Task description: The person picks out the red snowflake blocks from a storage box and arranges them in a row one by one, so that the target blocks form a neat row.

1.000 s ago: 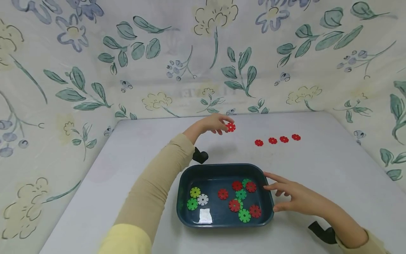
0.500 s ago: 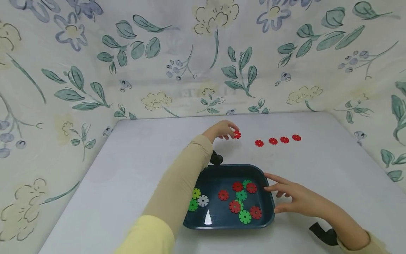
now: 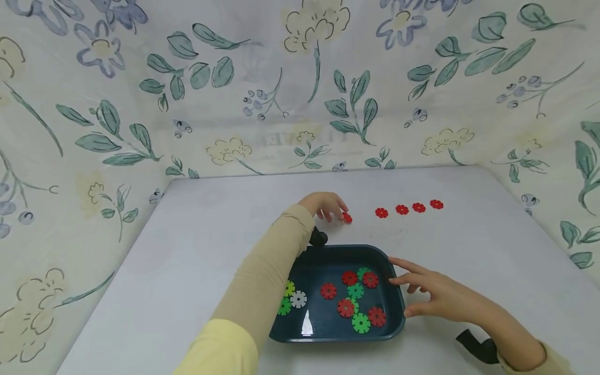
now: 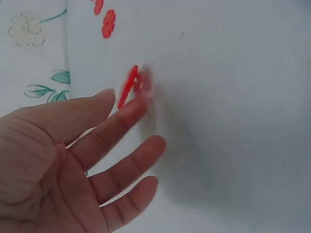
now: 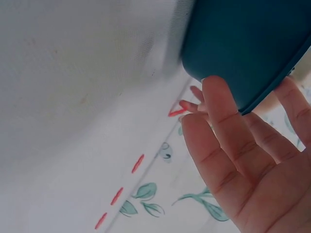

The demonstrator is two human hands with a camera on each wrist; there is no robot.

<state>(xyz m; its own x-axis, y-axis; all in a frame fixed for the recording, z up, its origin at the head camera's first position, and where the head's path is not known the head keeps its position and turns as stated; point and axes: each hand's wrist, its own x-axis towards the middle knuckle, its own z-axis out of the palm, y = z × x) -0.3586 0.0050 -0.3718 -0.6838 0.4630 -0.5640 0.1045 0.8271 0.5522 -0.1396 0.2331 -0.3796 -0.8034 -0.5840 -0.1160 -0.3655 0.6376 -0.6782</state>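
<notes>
My left hand [image 3: 325, 204] pinches a red notched disc [image 3: 347, 217] by its edge, low over the white table behind the tray. In the left wrist view this red disc [image 4: 128, 87] stands tilted between the thumb and index fingertip, with a blurred red patch beside it. Against the right end of the dark blue tray [image 3: 397, 291], my right hand [image 3: 436, 294] rests its fingertips, the fingers spread and loose. The right wrist view has the tray's wall [image 5: 233, 58] just past those fingers. Red, green, yellow and white discs lie inside; my left sleeve covers the tray's left part.
A row of red discs [image 3: 402, 209] lies on the table to the right of my left hand. Black straps [image 3: 478, 346] hang near both wrists. A flower-patterned cloth [image 3: 262, 104] rises behind and beside the table [image 3: 187, 250].
My left hand has moved right and then down toward the table with the red disc. The right hand has stayed at the tray's right end.
</notes>
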